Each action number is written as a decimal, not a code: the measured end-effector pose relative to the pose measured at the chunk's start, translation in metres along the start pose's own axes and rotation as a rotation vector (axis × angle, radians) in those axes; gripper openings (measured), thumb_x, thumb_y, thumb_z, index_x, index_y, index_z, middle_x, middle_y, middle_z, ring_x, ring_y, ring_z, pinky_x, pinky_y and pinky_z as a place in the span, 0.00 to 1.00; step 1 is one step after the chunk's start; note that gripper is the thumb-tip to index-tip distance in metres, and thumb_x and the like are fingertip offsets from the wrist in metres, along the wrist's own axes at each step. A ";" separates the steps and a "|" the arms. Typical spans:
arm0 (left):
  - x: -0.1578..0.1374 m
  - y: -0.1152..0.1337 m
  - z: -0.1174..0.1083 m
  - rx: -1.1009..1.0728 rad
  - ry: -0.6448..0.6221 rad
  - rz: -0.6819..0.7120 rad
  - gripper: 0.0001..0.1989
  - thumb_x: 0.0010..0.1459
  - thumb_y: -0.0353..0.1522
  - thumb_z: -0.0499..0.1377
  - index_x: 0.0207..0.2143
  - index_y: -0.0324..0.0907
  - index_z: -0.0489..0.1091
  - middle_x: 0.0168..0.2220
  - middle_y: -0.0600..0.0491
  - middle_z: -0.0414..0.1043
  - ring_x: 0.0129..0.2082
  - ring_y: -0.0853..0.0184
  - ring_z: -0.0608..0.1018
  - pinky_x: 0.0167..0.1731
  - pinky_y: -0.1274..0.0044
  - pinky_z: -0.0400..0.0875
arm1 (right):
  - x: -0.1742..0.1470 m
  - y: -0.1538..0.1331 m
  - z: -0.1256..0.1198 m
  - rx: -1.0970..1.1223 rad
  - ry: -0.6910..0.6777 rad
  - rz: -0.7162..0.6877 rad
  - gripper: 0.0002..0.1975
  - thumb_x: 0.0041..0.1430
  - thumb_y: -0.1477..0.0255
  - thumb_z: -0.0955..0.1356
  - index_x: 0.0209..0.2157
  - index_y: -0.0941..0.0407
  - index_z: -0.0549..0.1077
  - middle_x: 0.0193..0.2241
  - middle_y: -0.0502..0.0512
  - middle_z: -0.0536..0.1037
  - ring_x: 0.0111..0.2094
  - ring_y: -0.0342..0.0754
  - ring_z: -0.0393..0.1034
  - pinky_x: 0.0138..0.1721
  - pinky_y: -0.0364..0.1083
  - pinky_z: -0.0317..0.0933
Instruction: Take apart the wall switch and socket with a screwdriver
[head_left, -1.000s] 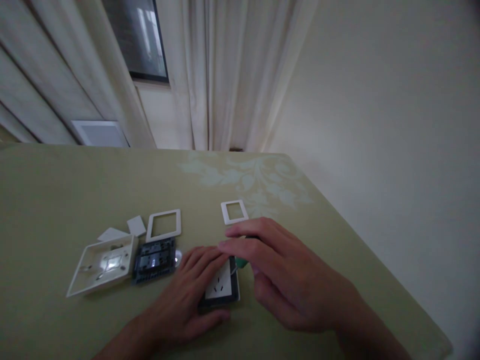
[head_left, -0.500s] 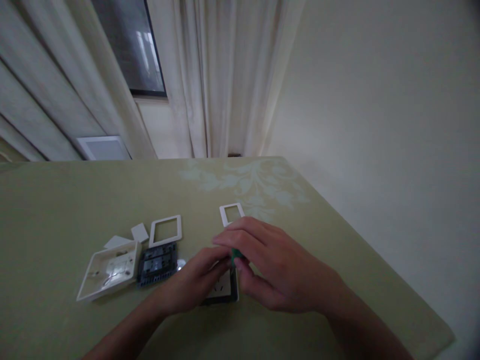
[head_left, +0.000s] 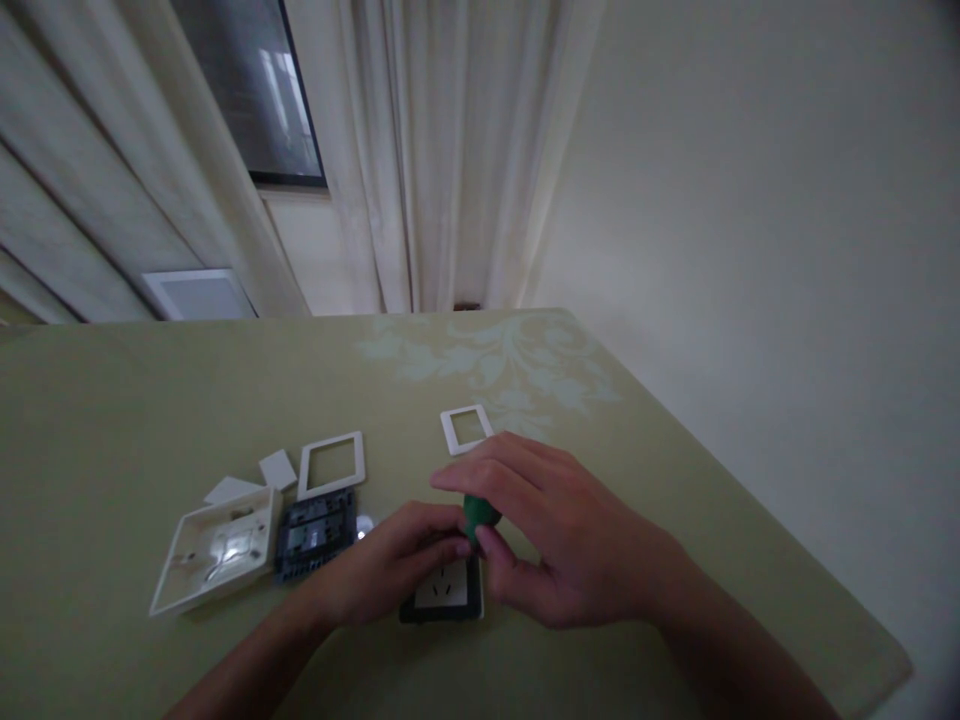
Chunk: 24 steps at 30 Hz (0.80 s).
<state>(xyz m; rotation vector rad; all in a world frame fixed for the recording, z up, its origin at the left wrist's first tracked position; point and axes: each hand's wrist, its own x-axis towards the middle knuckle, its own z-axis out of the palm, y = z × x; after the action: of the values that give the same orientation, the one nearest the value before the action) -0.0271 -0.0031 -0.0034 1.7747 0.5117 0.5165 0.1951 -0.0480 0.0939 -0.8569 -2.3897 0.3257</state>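
Right hand (head_left: 551,540) grips green handle (head_left: 478,510) between thumb and fingers, over socket's (head_left: 441,590) far right corner; left hand (head_left: 397,550) bunched at handle's lower end, can't tell if pinching anything. Left lay flat across socket a second ago, now drawn in by the handle, so both hands seem busy at that one spot. Socket lies face up on counter (head_left: 637,480). Small frame (head_left: 448,435) beyond socket; left of socket: module (head_left: 316,535), box (head_left: 217,555), big frame (head_left: 304,470), two white plates (head_left: 277,469)
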 end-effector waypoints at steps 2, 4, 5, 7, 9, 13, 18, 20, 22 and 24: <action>0.002 -0.005 0.002 -0.052 0.020 -0.008 0.16 0.73 0.41 0.59 0.42 0.42 0.83 0.38 0.51 0.84 0.41 0.61 0.82 0.46 0.73 0.77 | 0.000 0.000 0.000 0.013 -0.014 -0.005 0.22 0.65 0.79 0.65 0.59 0.57 0.70 0.49 0.60 0.81 0.49 0.54 0.75 0.53 0.55 0.71; 0.005 -0.011 0.007 -0.114 0.059 -0.032 0.13 0.69 0.40 0.64 0.36 0.41 0.81 0.36 0.51 0.83 0.38 0.62 0.81 0.42 0.74 0.77 | 0.000 0.000 0.000 0.019 0.003 -0.009 0.20 0.66 0.76 0.67 0.59 0.57 0.70 0.48 0.59 0.81 0.48 0.54 0.75 0.51 0.54 0.70; 0.006 -0.013 0.009 -0.130 0.100 -0.039 0.12 0.65 0.40 0.67 0.34 0.41 0.80 0.34 0.52 0.82 0.37 0.62 0.80 0.40 0.75 0.76 | -0.001 0.000 0.001 0.021 0.024 -0.009 0.18 0.67 0.74 0.68 0.58 0.56 0.70 0.46 0.58 0.81 0.46 0.53 0.75 0.49 0.52 0.70; 0.009 -0.012 0.013 -0.125 0.183 -0.034 0.12 0.59 0.39 0.72 0.32 0.40 0.78 0.33 0.53 0.80 0.36 0.62 0.79 0.38 0.76 0.76 | -0.001 0.000 0.003 0.015 0.059 -0.013 0.11 0.70 0.70 0.70 0.52 0.54 0.72 0.40 0.53 0.81 0.41 0.49 0.74 0.44 0.49 0.68; 0.009 -0.004 0.012 -0.102 0.170 -0.006 0.13 0.58 0.39 0.72 0.38 0.41 0.78 0.38 0.52 0.82 0.40 0.61 0.80 0.42 0.74 0.77 | -0.002 -0.001 0.004 0.005 0.082 -0.016 0.04 0.72 0.70 0.70 0.45 0.54 0.72 0.36 0.51 0.79 0.37 0.47 0.72 0.41 0.47 0.66; 0.004 0.011 0.005 -0.027 -0.013 0.031 0.11 0.72 0.39 0.61 0.43 0.44 0.80 0.41 0.52 0.83 0.42 0.61 0.81 0.45 0.73 0.77 | -0.001 -0.001 0.004 -0.009 0.085 -0.001 0.04 0.73 0.71 0.70 0.45 0.56 0.73 0.39 0.53 0.80 0.40 0.47 0.73 0.42 0.46 0.66; 0.005 0.006 0.007 0.085 0.101 0.016 0.15 0.70 0.41 0.61 0.34 0.43 0.79 0.30 0.55 0.81 0.33 0.63 0.80 0.37 0.76 0.75 | 0.000 0.001 0.006 -0.015 0.100 0.008 0.09 0.72 0.67 0.73 0.46 0.57 0.74 0.39 0.53 0.81 0.40 0.48 0.73 0.41 0.47 0.65; 0.007 0.006 0.009 0.084 0.170 0.002 0.11 0.66 0.40 0.65 0.35 0.43 0.79 0.31 0.55 0.81 0.34 0.62 0.80 0.36 0.76 0.75 | -0.001 0.001 0.007 -0.023 0.128 0.018 0.11 0.72 0.65 0.73 0.48 0.57 0.74 0.39 0.53 0.81 0.39 0.48 0.73 0.40 0.47 0.65; 0.007 0.008 0.007 0.071 0.159 0.005 0.08 0.63 0.38 0.68 0.40 0.43 0.80 0.37 0.53 0.83 0.38 0.61 0.81 0.39 0.75 0.77 | -0.001 0.001 0.008 -0.031 0.143 0.027 0.10 0.72 0.66 0.73 0.48 0.57 0.74 0.38 0.53 0.81 0.39 0.48 0.73 0.40 0.47 0.65; 0.004 0.009 0.003 0.079 0.082 0.012 0.08 0.67 0.37 0.66 0.46 0.45 0.80 0.42 0.53 0.84 0.42 0.61 0.82 0.44 0.74 0.77 | -0.002 0.001 0.008 -0.053 0.157 0.035 0.10 0.73 0.67 0.72 0.49 0.57 0.74 0.38 0.54 0.81 0.38 0.48 0.74 0.40 0.47 0.66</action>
<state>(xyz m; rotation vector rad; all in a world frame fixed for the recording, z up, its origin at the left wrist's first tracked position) -0.0215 -0.0054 0.0052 1.8389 0.5855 0.5861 0.1924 -0.0488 0.0865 -0.9149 -2.2490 0.2012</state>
